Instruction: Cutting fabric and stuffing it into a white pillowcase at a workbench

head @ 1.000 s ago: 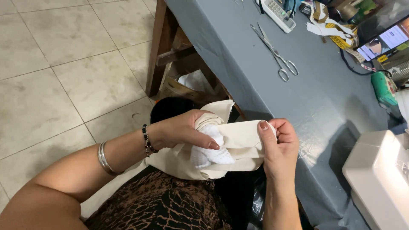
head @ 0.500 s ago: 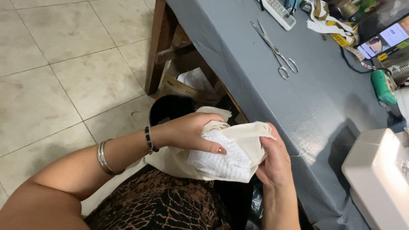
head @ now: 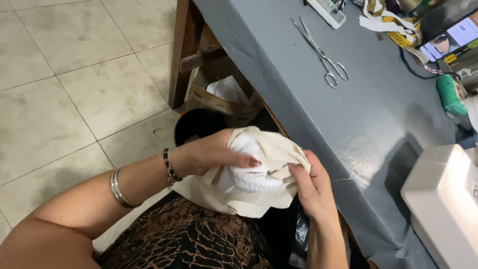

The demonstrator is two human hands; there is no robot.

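Over my lap I hold a cream cloth piece (head: pixel 269 149) wrapped around a white textured cloth (head: pixel 249 174). My left hand (head: pixel 211 152) grips the bundle from the left, thumb pressed on the white cloth. On the right side, my right hand (head: pixel 308 184) pinches the cream cloth's edge. Both wrists sit below the edge of the grey table (head: pixel 348 119).
Steel scissors (head: pixel 321 50) lie on the grey table, with a remote (head: pixel 326 11), fabric scraps (head: pixel 388 25) and a lit screen (head: pixel 448 37) at the far end. A white sewing machine (head: pixel 443 199) stands at right. A cardboard box (head: pixel 219 94) and black bin (head: pixel 196 127) sit under the table on tiled floor.
The cream cloth has been folded further over the white cloth, bunching it into a rounder bundle. My right hand slid lower along the cloth's right edge.
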